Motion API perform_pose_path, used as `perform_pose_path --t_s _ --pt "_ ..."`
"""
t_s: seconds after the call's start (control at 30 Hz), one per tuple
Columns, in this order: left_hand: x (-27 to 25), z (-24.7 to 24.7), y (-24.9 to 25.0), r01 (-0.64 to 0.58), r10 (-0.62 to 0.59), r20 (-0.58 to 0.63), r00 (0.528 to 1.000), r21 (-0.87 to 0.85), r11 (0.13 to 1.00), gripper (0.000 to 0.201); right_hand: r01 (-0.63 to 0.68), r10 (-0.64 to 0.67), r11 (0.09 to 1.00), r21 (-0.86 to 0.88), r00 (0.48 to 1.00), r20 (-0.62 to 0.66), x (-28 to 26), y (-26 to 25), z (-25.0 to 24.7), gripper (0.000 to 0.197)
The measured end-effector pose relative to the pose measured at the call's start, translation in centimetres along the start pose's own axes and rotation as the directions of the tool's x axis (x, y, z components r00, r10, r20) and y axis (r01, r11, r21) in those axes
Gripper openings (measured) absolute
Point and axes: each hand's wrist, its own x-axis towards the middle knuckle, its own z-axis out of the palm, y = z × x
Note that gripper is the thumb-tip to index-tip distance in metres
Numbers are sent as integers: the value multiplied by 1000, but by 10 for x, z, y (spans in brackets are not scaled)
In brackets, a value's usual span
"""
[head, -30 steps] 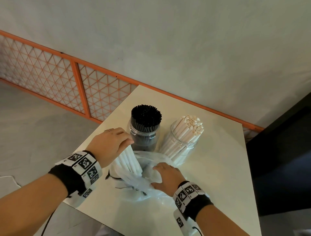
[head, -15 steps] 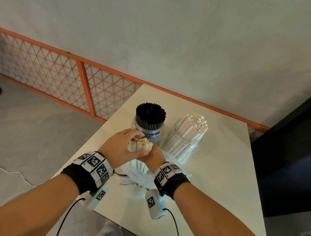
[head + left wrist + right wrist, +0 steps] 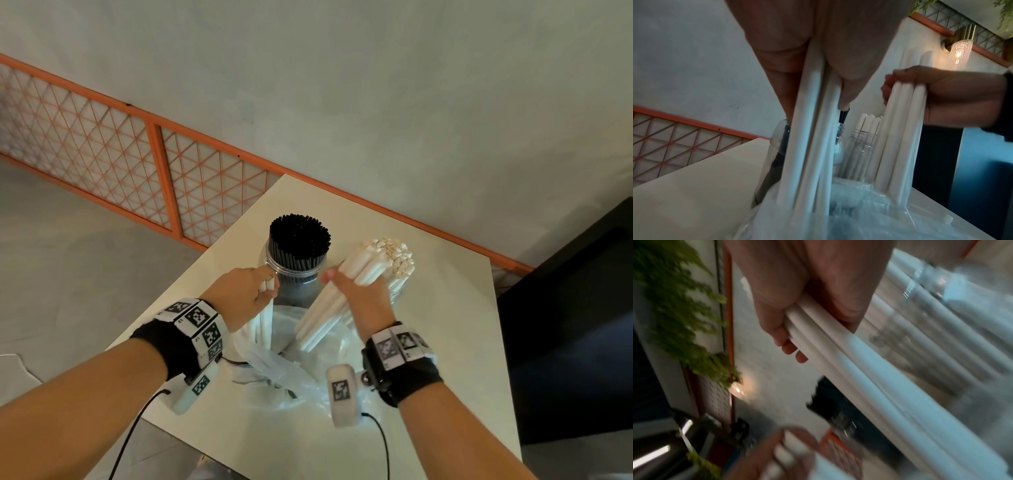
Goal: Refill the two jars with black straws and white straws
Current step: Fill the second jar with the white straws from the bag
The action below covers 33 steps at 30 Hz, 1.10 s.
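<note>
Two clear jars stand on the cream table (image 3: 445, 359): the left jar (image 3: 294, 274) packed with black straws (image 3: 299, 238), the right jar (image 3: 399, 294) with white straws (image 3: 394, 255). My left hand (image 3: 239, 298) grips a few white straws (image 3: 809, 146) upright, their lower ends in the clear plastic bag (image 3: 291, 370). My right hand (image 3: 363, 298) grips a bundle of white straws (image 3: 322, 318) tilted toward the right jar, lifted out of the bag. In the right wrist view the fingers (image 3: 793, 348) curl round that bundle (image 3: 838, 353).
The table's front-left edge lies under my left forearm, with grey floor beyond. An orange lattice railing (image 3: 154, 178) runs along the wall behind. A dark panel (image 3: 575, 325) stands to the right of the table. Wrist camera cables hang below both arms.
The straws held together by both hands have been split: my right hand pulled a bundle out of the bag toward the right jar, while my left hand kept a few in the bag.
</note>
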Motion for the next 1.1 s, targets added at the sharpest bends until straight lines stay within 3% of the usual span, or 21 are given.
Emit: perform_pose_path --t_s 0.07,0.17,0.33,0.6,0.63,0.73,0.77,0.93,1.0,1.1 --pt "5 -1 3 10 -10 24 1000 31 999 19 95 -93 995 36 994 -49 4 -27 -21 1" --pt "10 -1 6 28 -32 50 998 72 997 24 241 -224 962 128 966 -130 15 -60 -51 16" --pt "12 -4 7 37 -43 62 997 93 995 29 280 -252 953 117 945 -208 41 -71 -75 11" --pt "7 -5 7 56 -61 53 997 101 993 29 114 -103 992 50 977 -187 67 -39 -65 14" --pt "7 -5 7 56 -62 50 997 104 993 29 98 -92 995 19 977 -193 68 -37 -63 22" --pt "9 -4 6 51 -57 48 997 121 991 30 85 -113 987 -139 972 -205 67 -26 -67 69" --pt "9 -4 6 51 -58 51 997 124 991 30 95 -129 983 -155 966 -226 63 -21 -70 74" --pt "11 -2 2 50 -56 48 997 114 992 28 36 -58 998 -52 864 -500 34 24 -87 51" --pt "11 -1 1 39 -45 52 998 107 994 26 -80 -4 987 -138 853 -523 23 40 -87 43" --pt "12 -1 1 28 -33 49 998 104 994 25 -196 39 944 -264 864 -502 20 55 -82 55"
